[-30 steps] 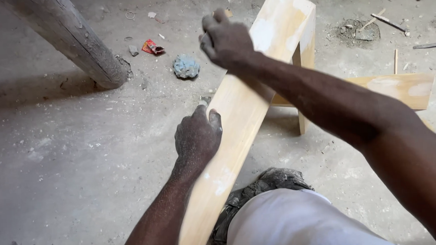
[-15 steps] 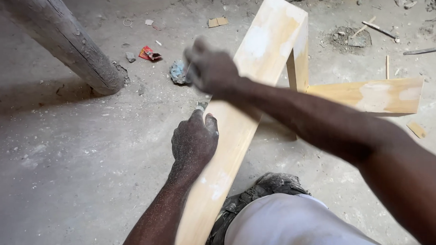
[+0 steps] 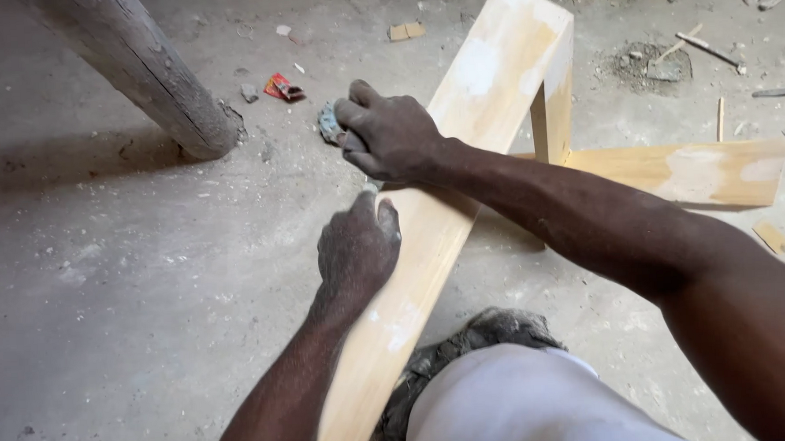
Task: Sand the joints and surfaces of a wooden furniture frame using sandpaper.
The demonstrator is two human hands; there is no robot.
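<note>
Two hands are lying on one long pale plank (image 3: 462, 200), which is running from the bottom of the view up to the top right. It is joined at its far end to a short upright piece (image 3: 553, 99), and a second board (image 3: 690, 172) is lying flat on the floor behind it, to the right.

The left hand (image 3: 357, 248) is pressing on the left edge of the plank about its middle, with the fingers curled down over the edge. The right hand (image 3: 389, 137) is crossing over just above it, closed on a small grey pad (image 3: 328, 124) at the plank's left edge; only a corner of the pad is showing out of the fist. The two hands are close but not touching.

A thick grey post (image 3: 152, 77) is leaning at the upper left. Near its foot a small red scrap (image 3: 283, 88) is lying on the dusty concrete floor (image 3: 104, 277). White cloth (image 3: 515, 400) is covering the person's knee at the bottom.
</note>
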